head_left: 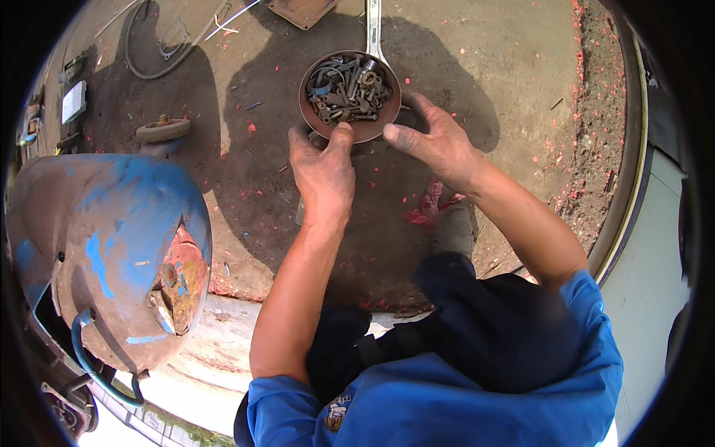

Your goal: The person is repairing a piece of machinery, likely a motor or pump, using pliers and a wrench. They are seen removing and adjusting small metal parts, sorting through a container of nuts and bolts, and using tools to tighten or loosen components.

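Blue shirt fabric (pixel 447 402) and dark trousers (pixel 491 328) fill the lower edge of the view; both bare forearms extend upward from there. Left hand (pixel 324 175): fingers curled around the near rim of the pan, thumb tip pressed on the rim's inner edge. Right hand (pixel 436 138): grips the right side of the rim, thumb on the near edge, fingers wrapped behind. Round rusty pan (pixel 307 104): held just above the concrete ground (pixel 484 67), mouth facing up. Its long flat metal handle (pixel 373 26) points directly away from the person, toward the top of the view. Contents: loose bolts and nuts (pixel 350 89). Positioned left: a large tank (pixel 104 223), blue paint worn to rust.
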`<act>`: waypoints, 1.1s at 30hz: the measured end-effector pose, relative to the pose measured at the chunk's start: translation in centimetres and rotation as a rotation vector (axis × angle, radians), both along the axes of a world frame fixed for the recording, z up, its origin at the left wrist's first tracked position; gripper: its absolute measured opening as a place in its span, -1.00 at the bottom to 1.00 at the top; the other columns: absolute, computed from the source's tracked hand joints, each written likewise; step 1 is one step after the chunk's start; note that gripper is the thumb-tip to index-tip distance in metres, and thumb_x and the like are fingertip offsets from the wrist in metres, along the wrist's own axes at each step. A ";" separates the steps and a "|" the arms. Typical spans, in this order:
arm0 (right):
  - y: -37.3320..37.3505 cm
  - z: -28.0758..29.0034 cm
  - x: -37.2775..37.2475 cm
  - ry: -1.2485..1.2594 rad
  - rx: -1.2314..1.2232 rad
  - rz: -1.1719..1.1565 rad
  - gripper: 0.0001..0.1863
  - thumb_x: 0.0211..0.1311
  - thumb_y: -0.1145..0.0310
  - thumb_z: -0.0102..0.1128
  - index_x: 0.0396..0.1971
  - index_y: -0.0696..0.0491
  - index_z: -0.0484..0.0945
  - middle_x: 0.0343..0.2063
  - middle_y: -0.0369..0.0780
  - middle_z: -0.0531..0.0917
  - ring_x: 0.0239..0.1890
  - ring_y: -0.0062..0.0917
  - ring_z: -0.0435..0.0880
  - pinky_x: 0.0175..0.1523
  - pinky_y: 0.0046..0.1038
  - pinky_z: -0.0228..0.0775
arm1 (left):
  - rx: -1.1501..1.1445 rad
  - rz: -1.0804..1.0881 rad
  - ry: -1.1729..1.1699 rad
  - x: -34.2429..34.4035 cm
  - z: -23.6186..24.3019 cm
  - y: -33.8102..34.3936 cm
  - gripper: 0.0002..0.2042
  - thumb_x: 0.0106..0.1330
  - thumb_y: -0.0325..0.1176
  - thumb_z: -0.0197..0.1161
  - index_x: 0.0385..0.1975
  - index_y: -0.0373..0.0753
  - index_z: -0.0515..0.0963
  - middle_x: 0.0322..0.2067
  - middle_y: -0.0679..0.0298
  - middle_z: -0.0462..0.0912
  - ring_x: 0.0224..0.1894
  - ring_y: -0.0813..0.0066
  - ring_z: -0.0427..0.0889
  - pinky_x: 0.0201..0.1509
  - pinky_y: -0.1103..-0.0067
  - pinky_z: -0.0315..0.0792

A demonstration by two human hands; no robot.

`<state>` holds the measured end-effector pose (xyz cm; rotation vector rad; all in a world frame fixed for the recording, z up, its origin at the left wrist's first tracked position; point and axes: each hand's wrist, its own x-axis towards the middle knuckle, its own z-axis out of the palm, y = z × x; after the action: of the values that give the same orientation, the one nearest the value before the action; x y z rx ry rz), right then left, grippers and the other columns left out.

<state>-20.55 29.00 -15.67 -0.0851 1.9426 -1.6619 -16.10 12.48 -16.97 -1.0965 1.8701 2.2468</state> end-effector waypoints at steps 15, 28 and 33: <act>0.8 2.7 0.5 -0.387 -0.035 -0.157 -0.72 0.19 0.41 0.07 -0.15 0.26 0.49 -0.45 -0.22 0.63 -0.47 -0.62 0.55 -0.30 -0.50 0.43 | 0.162 -0.222 -0.151 -0.1 4.9 1.9 -0.71 0.20 -0.55 -0.07 -0.09 -0.40 0.45 -0.42 0.12 0.66 -0.54 0.51 0.57 -0.50 0.55 0.49; 2.4 2.0 1.0 0.021 -0.316 -0.100 -0.36 0.18 0.25 0.34 0.19 0.25 0.37 -0.02 -0.18 0.59 0.02 -0.54 0.54 0.17 -0.44 0.39 | 0.021 -0.147 0.013 0.6 7.7 2.9 -0.77 0.30 -0.52 -0.05 -0.11 -0.42 0.44 -0.38 0.08 0.67 -0.51 0.45 0.63 -0.46 0.56 0.52; 3.3 1.9 1.0 -0.105 -0.310 -0.071 -0.40 0.23 0.24 0.32 0.16 0.28 0.39 -0.01 -0.15 0.60 0.04 -0.53 0.56 0.16 -0.44 0.42 | 0.184 -0.198 -0.120 1.0 6.0 2.5 -0.80 0.34 -0.48 -0.04 -0.18 -0.44 0.46 -0.44 0.07 0.66 -0.47 0.40 0.66 -0.35 0.54 0.55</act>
<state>-19.55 32.26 -13.79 -0.0467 1.6155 -1.9632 -15.13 15.03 -10.97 -0.9507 1.6120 2.1407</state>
